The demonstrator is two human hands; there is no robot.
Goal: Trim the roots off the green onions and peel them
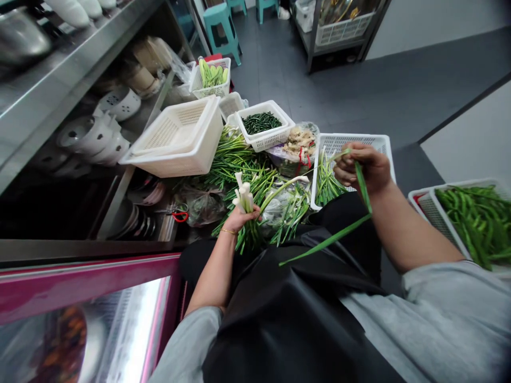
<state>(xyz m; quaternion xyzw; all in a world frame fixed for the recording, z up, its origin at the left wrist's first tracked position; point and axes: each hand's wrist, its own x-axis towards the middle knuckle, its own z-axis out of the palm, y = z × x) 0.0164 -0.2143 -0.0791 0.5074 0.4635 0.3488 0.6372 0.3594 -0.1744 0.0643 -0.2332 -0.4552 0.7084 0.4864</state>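
My left hand [239, 217] is wrapped around a bunch of scallions [244, 198], white ends up and green leaves hanging below the fist. To the right, my right hand [364, 166] is raised over a white basket [351, 139], its fingers closed on a long green scallion leaf [331, 240]. The leaf drops from the fingers, bends and trails over my dark apron. A single stalk with a white end [297, 181] curves between the two hands. Loose scallions [227, 157] are heaped beyond my left hand, and more scallions [325, 178] lie inside the basket under my right hand.
An upper white basket [175, 165] and a basket of dark green chillies [261, 123] stand behind the heap. Red-handled scissors [180, 214] lie at left by the shelf [80, 80]. Long green peppers [477, 221] fill a basket at right. Turquoise stools [221, 29] stand farther back.
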